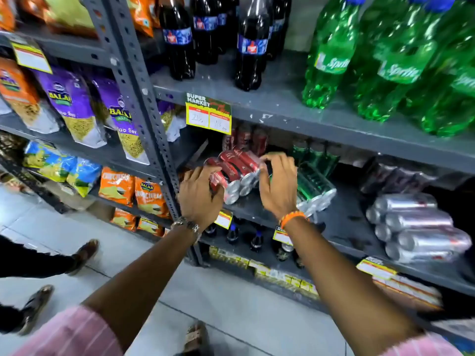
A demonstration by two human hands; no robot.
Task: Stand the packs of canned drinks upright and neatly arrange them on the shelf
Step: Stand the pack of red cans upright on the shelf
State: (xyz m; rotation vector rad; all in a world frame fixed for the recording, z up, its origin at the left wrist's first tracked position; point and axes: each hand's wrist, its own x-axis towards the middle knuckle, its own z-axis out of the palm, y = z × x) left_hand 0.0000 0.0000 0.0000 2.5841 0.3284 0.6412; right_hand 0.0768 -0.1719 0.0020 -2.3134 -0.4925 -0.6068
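Note:
A shrink-wrapped pack of red cans (236, 170) lies on its side at the left of the grey middle shelf (341, 222), can ends facing me. My left hand (199, 195) grips its left end. My right hand (279, 186) is curled over its right end. Behind it stands an upright pack of red cans (246, 138). To the right a pack of green cans (314, 187) lies on its side, with upright green cans (312, 152) behind. A pack of silver cans (416, 227) lies on its side at the far right.
Cola bottles (253, 44) and green soda bottles (334, 55) stand on the shelf above. A grey upright post (144, 104) borders the bay on the left, with snack bags (74, 106) beyond it. Another person's sandalled feet (84, 253) are on the tiled floor at left.

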